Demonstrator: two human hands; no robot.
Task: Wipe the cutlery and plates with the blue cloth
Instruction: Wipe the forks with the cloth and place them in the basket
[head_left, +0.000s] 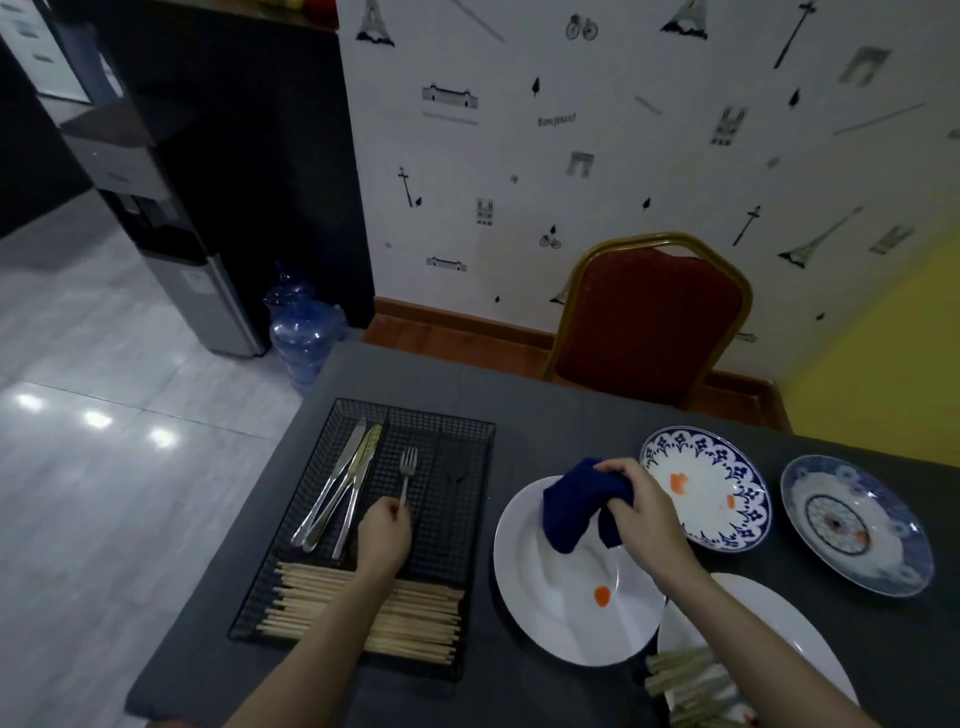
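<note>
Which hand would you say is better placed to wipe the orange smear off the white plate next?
The right hand: it already grips the blue cloth over the white plate. The left hand holds the fork over the wire tray.

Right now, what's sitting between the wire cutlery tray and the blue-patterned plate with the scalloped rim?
In the head view, a plain white plate with an orange smear lies between them, and the right hand holds the blue cloth over it.

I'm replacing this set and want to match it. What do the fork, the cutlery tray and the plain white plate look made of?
Fork: polished metal, likely steel, silvery with glints. Cutlery tray: black wire mesh, probably coated metal, open grid showing. White plate: glazed ceramic or porcelain by its glossy sheen, though melamine can't be excluded.
</note>
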